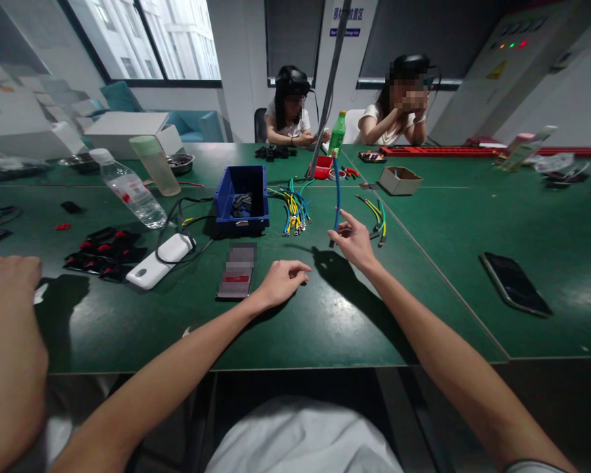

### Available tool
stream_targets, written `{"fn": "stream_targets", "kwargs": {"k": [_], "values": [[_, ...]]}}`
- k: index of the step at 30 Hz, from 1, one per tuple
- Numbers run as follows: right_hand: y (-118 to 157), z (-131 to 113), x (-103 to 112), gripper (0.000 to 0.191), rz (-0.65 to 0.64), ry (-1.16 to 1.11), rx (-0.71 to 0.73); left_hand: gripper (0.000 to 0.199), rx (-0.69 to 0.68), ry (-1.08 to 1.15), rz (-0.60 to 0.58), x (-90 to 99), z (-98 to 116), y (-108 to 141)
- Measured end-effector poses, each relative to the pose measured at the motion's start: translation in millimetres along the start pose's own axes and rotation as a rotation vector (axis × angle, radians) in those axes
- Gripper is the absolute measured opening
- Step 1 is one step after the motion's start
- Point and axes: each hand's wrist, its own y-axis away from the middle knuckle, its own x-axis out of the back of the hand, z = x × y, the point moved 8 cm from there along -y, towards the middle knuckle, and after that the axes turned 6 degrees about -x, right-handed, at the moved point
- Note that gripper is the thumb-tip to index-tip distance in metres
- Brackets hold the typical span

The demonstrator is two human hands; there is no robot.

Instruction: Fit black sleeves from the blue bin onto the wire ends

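Observation:
My right hand (355, 240) pinches a short blue cable (337, 190) near its lower end and holds it upright above the green table. My left hand (284, 282) rests low over the table, its fingers loosely bent and a little apart, with nothing visible in them. Behind the hands lies a bundle of blue, yellow and green cables (295, 207) with metal ends. A few yellow and green cables (380, 220) lie just right of my right hand. Left of the bundle stands a blue bin (242, 222) holding small dark parts. A phone (236, 272) lies beside my left hand.
A white power bank (161, 261) with a black cord, black-and-red parts (106, 253) and a water bottle (132, 190) are at left. Another person's arm (10, 355) reaches in there. A small carton (400, 180), a dark phone (515, 282) and a metal pole (331, 85) stand or lie beyond.

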Motion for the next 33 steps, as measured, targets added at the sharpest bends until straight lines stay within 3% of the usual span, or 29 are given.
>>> {"fn": "stream_targets", "kwargs": {"k": [20,25,33], "values": [[-36.6,41.3,77.2,0.053,0.271,0.340,-0.085,0.027,-0.089,-0.186,-0.067,-4.7,11.6,1.5],[-42.7,55.4,88.4,0.050,0.294,0.407,-0.161,0.027,-0.171,-0.335,-0.094,-8.7,15.5,2.5],[-44.6,77.0,100.7,0.049,0.309,0.475,-0.300,0.028,-0.224,-0.372,-0.104,-9.5,18.6,5.0]]}}
